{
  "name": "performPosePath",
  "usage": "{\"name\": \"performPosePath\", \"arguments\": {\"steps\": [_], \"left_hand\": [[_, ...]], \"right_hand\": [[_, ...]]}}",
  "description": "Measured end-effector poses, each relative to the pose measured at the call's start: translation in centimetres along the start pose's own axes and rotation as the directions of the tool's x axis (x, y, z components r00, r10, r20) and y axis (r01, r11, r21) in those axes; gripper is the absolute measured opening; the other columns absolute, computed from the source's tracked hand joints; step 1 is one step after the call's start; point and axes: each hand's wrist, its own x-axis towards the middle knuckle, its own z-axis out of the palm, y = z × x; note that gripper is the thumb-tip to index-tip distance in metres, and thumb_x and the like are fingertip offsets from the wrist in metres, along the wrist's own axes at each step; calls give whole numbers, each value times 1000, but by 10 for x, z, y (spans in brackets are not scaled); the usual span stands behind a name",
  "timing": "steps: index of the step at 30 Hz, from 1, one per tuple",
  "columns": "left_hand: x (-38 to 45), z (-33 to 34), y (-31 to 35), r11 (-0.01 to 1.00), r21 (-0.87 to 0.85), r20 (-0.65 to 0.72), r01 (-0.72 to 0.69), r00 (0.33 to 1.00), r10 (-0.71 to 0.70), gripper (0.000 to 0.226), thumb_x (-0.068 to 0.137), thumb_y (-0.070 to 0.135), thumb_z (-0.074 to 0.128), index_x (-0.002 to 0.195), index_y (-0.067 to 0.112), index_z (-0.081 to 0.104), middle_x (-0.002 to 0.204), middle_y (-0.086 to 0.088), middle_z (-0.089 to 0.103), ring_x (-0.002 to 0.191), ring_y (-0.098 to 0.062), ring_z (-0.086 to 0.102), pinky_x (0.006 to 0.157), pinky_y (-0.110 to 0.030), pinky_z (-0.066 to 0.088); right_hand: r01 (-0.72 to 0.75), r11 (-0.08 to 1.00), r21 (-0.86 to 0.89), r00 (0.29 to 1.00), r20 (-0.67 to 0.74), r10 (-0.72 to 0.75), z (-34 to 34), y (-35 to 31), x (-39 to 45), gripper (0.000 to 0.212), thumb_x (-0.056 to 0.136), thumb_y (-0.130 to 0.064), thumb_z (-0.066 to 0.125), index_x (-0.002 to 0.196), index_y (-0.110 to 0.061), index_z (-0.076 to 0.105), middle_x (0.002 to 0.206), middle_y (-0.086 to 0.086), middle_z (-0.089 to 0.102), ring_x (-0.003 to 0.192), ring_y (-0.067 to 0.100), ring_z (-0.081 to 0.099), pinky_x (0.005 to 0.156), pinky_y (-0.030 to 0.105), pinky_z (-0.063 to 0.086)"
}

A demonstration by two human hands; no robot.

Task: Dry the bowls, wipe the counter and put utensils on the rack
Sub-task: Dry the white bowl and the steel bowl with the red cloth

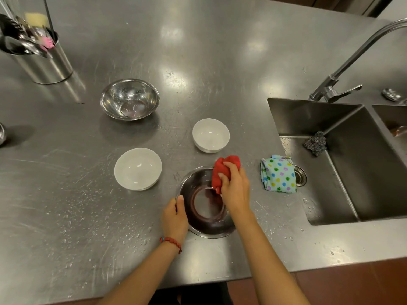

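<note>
A steel bowl (pixel 204 216) stands on the counter near the front edge. My left hand (pixel 175 219) grips its left rim, thumb over the edge. My right hand (pixel 234 188) holds a bunched red cloth (pixel 222 170) against the bowl's inner right wall. Two white bowls stand upright beyond it, one (pixel 138 168) to the left and one (pixel 211 135) further back. A second steel bowl (pixel 129 99) with water drops inside sits further back on the left.
A steel utensil holder (pixel 44 62) with utensils stands at the back left. A folded dotted cloth (pixel 278 173) lies at the sink's (pixel 343 172) left edge, a steel scourer (pixel 315 143) inside it. The faucet (pixel 337 84) rises behind. Water drops spot the counter (pixel 77 216).
</note>
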Motion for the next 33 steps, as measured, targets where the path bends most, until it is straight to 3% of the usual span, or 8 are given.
{"name": "performPosePath", "arguments": {"steps": [3, 7, 10, 15, 19, 23, 28, 33], "left_hand": [[2, 1, 3, 1000, 4, 0, -5, 1000, 5, 43, 95, 17, 44, 53, 16, 37, 53, 0, 38, 52, -14, 33, 51, -29, 30], [2, 6, 2, 1000, -22, 11, 3, 1000, -2, 42, 94, 11, 45, 52, 18, 37, 52, 1, 41, 53, -12, 36, 56, -28, 33], [2, 6, -1, 1000, -23, 7, 0, 1000, 0, 40, 94, 12, 43, 55, 19, 43, 54, 3, 46, 51, -7, 40, 45, -10, 35], [4, 4, 0, 1000, -16, 3, -4, 1000, 4, 42, 94, 14, 44, 53, 17, 35, 53, 1, 39, 54, -12, 34, 50, -23, 31], [2, 5, 0, 1000, 15, -8, -19, 1000, 19, 45, 95, 16, 44, 51, 18, 33, 51, 2, 36, 50, -10, 31, 44, -14, 30], [-1, 8, 0, 1000, 3, -6, -20, 1000, 20, 44, 95, 16, 43, 52, 19, 34, 52, 2, 36, 50, -10, 31, 43, -7, 32], [-4, 11, -3, 999, -16, -6, 32, 999, -32, 42, 94, 20, 43, 53, 17, 35, 54, 1, 38, 52, -11, 34, 50, -26, 31], [-7, 13, -4, 999, -22, -1, 40, 999, -40, 40, 92, 21, 42, 53, 18, 37, 53, 3, 40, 52, -11, 36, 51, -27, 32]], "right_hand": [[-10, 998, -58, 999, 37, 12, -2, -7, 7, 34, 92, -22, 49, 127, -22, 49, 129, 13, 47, 111, 29, 51, 95, 37, 42], [86, 996, 29, 971, 223, -90, 13, -28, 1, 31, 90, -19, 52, 120, -22, 55, 124, 13, 51, 108, 31, 52, 96, 39, 43], [136, 986, 97, 939, 305, -160, 22, -38, -8, 29, 90, -18, 53, 118, -22, 56, 121, 10, 53, 107, 27, 53, 96, 38, 46], [116, 985, -129, 985, 141, -97, 14, -30, -4, 30, 93, -22, 46, 122, -19, 51, 119, 15, 50, 103, 31, 53, 88, 38, 44], [-79, 957, -278, 996, 13, 86, -14, -12, 5, 31, 95, -21, 42, 124, -14, 48, 118, 18, 50, 104, 34, 52, 89, 41, 44], [-190, 957, -219, 981, -5, 193, -40, 12, -7, 30, 94, -18, 46, 123, -12, 52, 117, 18, 55, 102, 31, 54, 86, 39, 46], [-241, 965, -102, 971, -14, 240, -55, 25, -40, 34, 92, -19, 51, 126, -12, 52, 121, 17, 57, 109, 31, 54, 92, 37, 44], [-264, 964, -20, 964, -21, 264, -55, 28, -80, 33, 89, -15, 56, 122, -10, 56, 119, 19, 60, 109, 32, 55, 94, 36, 44]]}}
